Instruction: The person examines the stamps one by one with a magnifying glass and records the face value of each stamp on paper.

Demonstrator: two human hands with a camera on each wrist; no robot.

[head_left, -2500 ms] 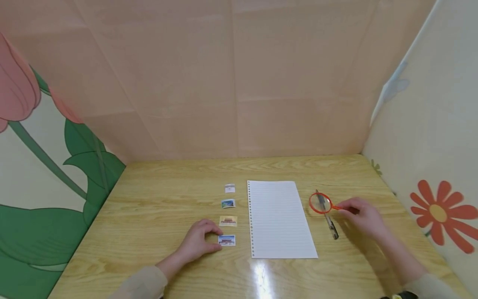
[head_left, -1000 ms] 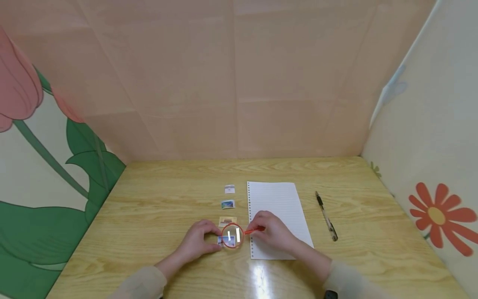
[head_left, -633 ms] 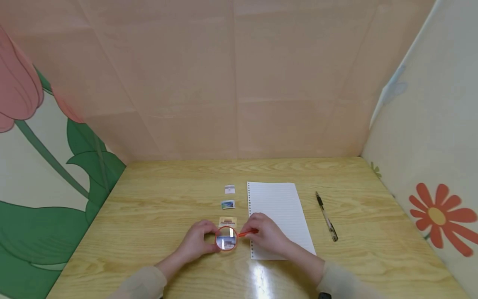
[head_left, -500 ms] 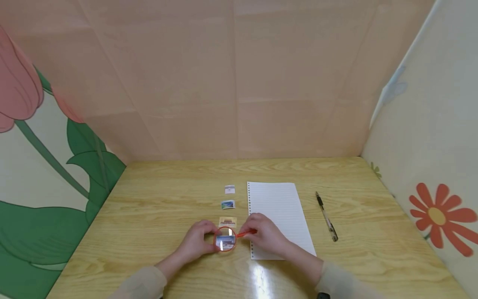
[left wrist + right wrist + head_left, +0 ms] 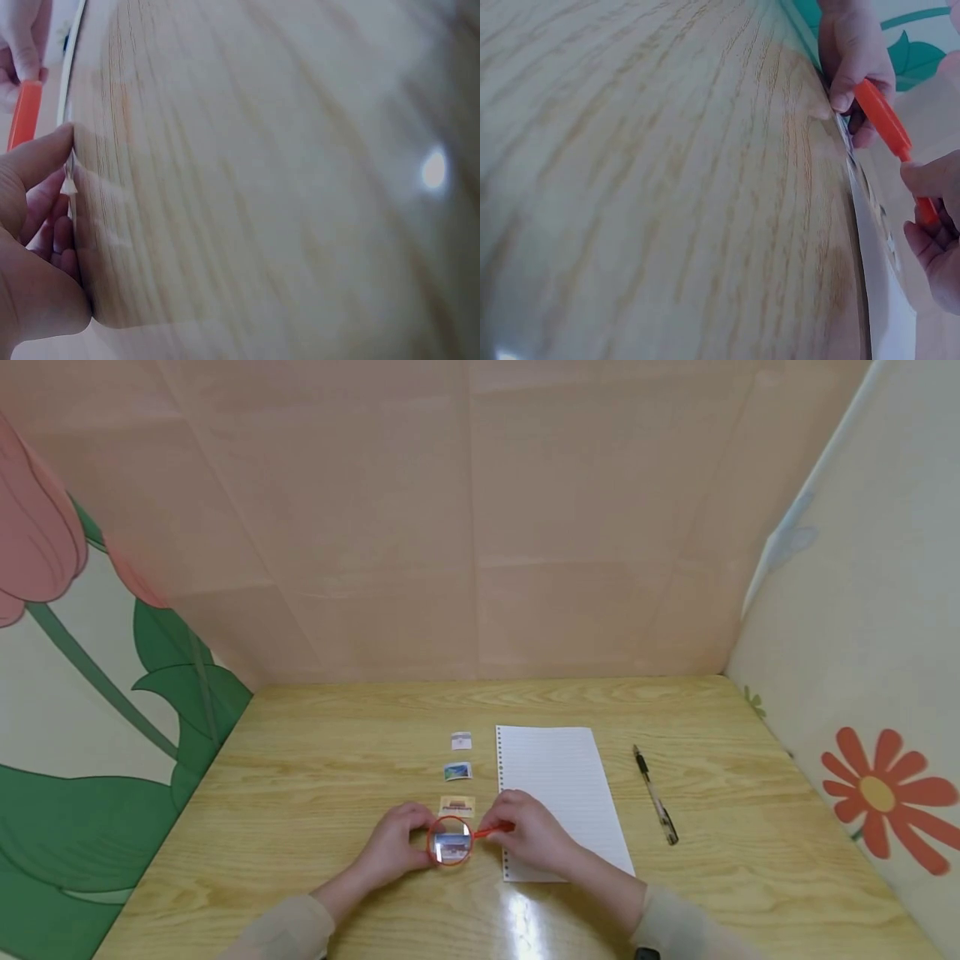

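Note:
In the head view my right hand [image 5: 528, 831] pinches the thin handle of a red-rimmed magnifying glass [image 5: 483, 833], held above the nearest of several small picture stamps. That stamp [image 5: 453, 849] shows enlarged through the lens, with bright reflections across it. My left hand [image 5: 396, 845] holds the stamp's left end between thumb and index finger; the lens covers those fingertips. In the right wrist view the magnifying glass [image 5: 885, 120] is seen edge-on, apart from the table. In the left wrist view the left thumb and fingers [image 5: 60, 146] rest low at the tabletop.
Beyond the lens lie a yellow stamp [image 5: 457, 807], a blue-green stamp [image 5: 458, 771] and a pale stamp [image 5: 461, 741] in a column. A lined sheet [image 5: 558, 768] lies under my right forearm. A black pen [image 5: 655, 797] is farther right on the wooden table [image 5: 330, 727].
My right hand has carried the magnifying glass leftward from above the pen to over the nearest stamp, lately shifting only slightly. My left hand has stayed at the stamp.

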